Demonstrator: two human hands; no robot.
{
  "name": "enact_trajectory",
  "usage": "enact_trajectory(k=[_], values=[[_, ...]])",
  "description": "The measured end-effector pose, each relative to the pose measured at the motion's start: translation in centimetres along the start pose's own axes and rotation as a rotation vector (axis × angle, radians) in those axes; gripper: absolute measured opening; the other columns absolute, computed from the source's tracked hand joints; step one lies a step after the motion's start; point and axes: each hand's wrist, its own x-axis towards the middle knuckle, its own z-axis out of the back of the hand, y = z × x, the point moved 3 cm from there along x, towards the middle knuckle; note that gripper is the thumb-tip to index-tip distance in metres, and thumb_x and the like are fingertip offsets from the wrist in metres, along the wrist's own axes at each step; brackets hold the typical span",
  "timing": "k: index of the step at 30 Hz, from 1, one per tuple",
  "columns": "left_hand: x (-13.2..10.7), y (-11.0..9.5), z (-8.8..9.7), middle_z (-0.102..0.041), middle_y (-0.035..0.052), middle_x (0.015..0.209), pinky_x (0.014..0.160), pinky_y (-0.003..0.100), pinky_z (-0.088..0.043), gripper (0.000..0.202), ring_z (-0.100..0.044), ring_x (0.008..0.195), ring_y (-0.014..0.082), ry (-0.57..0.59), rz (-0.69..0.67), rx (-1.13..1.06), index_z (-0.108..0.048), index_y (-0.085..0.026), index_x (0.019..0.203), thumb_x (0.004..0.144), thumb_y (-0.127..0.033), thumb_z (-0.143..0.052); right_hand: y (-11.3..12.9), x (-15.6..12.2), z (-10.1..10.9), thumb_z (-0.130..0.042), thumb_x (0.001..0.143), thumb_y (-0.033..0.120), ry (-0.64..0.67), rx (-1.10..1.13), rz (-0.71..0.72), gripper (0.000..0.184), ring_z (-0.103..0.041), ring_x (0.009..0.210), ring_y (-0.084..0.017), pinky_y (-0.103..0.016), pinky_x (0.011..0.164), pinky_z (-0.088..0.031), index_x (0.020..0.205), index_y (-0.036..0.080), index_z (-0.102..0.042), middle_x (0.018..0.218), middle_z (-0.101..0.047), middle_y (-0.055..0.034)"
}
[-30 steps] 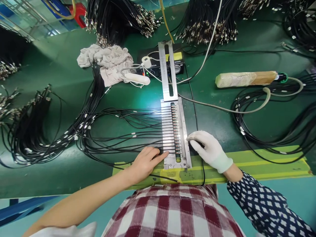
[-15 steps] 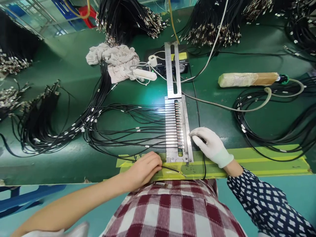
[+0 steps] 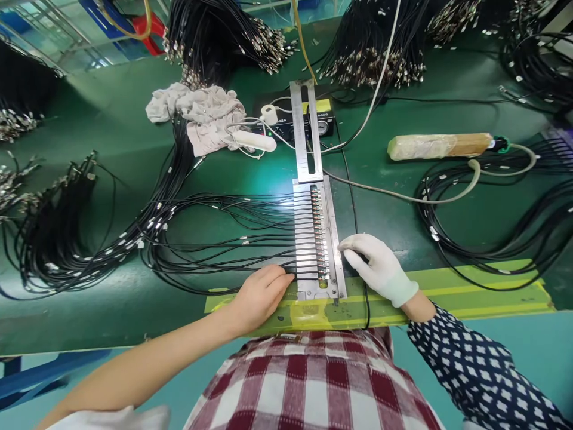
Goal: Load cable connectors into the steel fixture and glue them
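Observation:
My bare left hand (image 3: 264, 297) pinches a black cable (image 3: 224, 292) beside the lower left corner of a slotted metal fixture (image 3: 307, 288). The cable's end lies at the fixture's lowest slots. Several other black cables (image 3: 250, 239) run from the left into the slots above, their metal tips (image 3: 319, 233) lined up in the fixture's long opening. My right hand (image 3: 378, 266), in a white glove, has its thumb and fingers closed at the fixture's right edge rail. A slotted metal plate (image 3: 301, 134) extends from the fixture's far end.
Yellow tape (image 3: 483, 292) runs along the front edge of the green table (image 3: 380, 209). Behind the fixture are a black control box (image 3: 280, 128), a white cloth (image 3: 210, 113) and a white lamp-like piece (image 3: 255, 141). A wrapped handle (image 3: 441, 146) and coiled cables (image 3: 425, 221) lie right; cable bundles stand around.
My left hand has moved up to the fixture, bringing the cable's end from the taped edge to the lowest slots. My right hand stays at the rail. The view has shifted slightly.

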Motion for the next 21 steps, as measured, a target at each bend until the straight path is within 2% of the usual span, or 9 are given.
enact_trajectory(k=[5,10,16,21], values=[[0.3,0.0,0.2,-0.065,0.0085,0.088,0.071,0.031,-0.052,0.024,-0.059,0.077,0.0179,0.061,-0.145,0.116,-0.060,-0.011,0.111,0.097,-0.008,-0.041,0.1,0.1,0.0,-0.049,0.099,0.031,0.003,0.010,-0.013,0.020,-0.067,0.098,-0.023,-0.042,0.091,-0.053,0.096,0.023,-0.068,0.102,-0.073,-0.0059],[0.7,0.0,0.5,-0.063,0.0066,0.087,0.069,0.029,-0.047,0.035,-0.056,0.074,0.0164,0.137,-0.210,0.135,-0.056,-0.013,0.124,0.097,-0.006,-0.035,0.2,0.2,0.0,-0.049,0.099,0.032,0.005,0.012,-0.020,0.021,-0.067,0.099,-0.024,-0.043,0.091,-0.054,0.096,0.024,-0.068,0.102,-0.073,-0.0063],[1.2,-0.5,0.9,-0.063,0.0075,0.088,0.068,0.031,-0.043,0.033,-0.054,0.074,0.0171,0.143,-0.324,0.266,-0.054,-0.009,0.126,0.097,-0.006,-0.038,0.2,0.1,0.1,-0.049,0.099,0.031,0.015,0.013,-0.022,0.020,-0.067,0.098,-0.024,-0.043,0.091,-0.054,0.096,0.024,-0.068,0.102,-0.073,-0.0065],[1.1,-0.4,0.7,-0.064,0.0075,0.087,0.069,0.031,-0.042,0.032,-0.054,0.074,0.0169,0.183,-0.352,0.307,-0.053,-0.008,0.126,0.097,-0.006,-0.039,0.3,0.1,0.0,-0.050,0.099,0.030,0.009,0.008,-0.014,0.020,-0.067,0.098,-0.023,-0.043,0.090,-0.054,0.097,0.023,-0.068,0.102,-0.073,-0.0061]])
